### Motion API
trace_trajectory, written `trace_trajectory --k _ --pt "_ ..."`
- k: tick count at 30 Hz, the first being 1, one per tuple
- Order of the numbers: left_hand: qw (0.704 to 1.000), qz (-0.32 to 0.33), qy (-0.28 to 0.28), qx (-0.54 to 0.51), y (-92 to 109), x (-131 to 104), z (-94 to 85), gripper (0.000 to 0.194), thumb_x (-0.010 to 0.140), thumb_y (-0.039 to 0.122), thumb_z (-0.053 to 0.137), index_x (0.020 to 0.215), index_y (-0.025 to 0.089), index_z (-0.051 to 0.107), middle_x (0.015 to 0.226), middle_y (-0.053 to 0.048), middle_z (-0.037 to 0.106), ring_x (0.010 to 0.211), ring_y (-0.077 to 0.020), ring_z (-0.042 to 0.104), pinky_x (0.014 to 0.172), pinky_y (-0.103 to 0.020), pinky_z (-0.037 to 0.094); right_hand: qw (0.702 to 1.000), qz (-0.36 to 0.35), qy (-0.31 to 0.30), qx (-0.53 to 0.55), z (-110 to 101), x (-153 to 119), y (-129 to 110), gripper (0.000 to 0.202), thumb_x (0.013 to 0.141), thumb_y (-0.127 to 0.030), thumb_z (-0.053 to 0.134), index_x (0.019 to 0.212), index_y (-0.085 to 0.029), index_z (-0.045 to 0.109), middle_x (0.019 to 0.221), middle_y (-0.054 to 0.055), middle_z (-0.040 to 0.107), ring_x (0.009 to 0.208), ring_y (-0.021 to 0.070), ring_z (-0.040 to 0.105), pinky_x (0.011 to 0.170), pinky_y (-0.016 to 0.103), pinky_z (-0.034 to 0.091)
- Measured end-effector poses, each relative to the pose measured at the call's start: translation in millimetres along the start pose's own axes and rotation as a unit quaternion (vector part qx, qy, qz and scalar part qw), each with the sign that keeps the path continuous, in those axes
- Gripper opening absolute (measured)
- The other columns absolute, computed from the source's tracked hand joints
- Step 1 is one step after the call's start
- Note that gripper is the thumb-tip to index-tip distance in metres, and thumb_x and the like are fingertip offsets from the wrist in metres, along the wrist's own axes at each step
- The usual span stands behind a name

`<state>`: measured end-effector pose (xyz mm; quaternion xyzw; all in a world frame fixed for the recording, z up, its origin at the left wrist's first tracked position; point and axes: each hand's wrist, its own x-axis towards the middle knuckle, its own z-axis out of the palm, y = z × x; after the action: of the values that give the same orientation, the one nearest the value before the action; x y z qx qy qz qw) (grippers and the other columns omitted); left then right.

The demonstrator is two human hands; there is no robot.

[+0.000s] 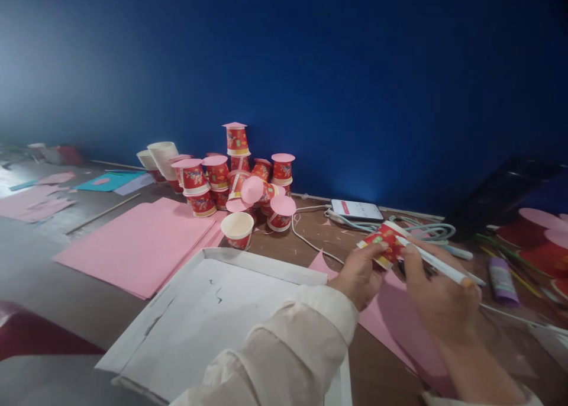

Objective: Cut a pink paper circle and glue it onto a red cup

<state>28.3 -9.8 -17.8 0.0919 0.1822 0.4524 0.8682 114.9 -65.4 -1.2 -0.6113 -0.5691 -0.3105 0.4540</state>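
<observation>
A small red patterned paper cup (389, 238) lies tipped sideways in my left hand (360, 274), whose fingers are closed round it. My right hand (441, 302) grips a white pen (437, 262) with an orange end, its other end against or very near the cup's side. Below both hands is a pink paper sheet (393, 317). Left of them stands an upright open cup (238, 228). Behind it are several red cups (202, 203), many with pink paper discs on their ends, some stacked and some tipped over.
A white box lid (231, 302) lies in front of me, beside a stack of pink paper (137, 240). At the back are a phone (356, 210) and coiled cables (432, 231). A purple glue stick (503, 282) lies right. A blue wall (284, 68) bounds the table.
</observation>
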Motion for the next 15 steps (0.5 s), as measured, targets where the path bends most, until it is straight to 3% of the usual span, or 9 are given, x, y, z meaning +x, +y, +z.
trace_trajectory --k 6,15 --pt "1.0 -0.003 -0.001 -0.007 1.6 -0.1 -0.7 0.023 0.068 0.009 0.079 0.091 0.014 0.078 0.091 -0.009 0.079 0.098 -0.0221 0.076 0.097 -0.028 0.056 1.0 0.017 -0.011 -0.012 -1.4 -1.0 1.8 0.026 0.1 -0.03 0.061 0.099 -0.015 0.083 0.091 0.012 0.084 0.083 0.0248 0.079 0.076 0.032 0.059" --pt "1.0 -0.007 0.013 0.0 3.1 2.6 -1.4 0.023 0.07 0.009 0.077 0.092 0.015 0.076 0.097 -0.011 0.08 0.108 -0.0256 0.076 0.101 -0.032 0.057 0.998 0.053 -0.017 -0.018 -2.3 -0.2 0.3 0.027 0.099 -0.033 0.062 0.094 -0.017 0.083 0.088 0.01 0.083 0.082 0.0247 0.078 0.075 0.033 0.058"
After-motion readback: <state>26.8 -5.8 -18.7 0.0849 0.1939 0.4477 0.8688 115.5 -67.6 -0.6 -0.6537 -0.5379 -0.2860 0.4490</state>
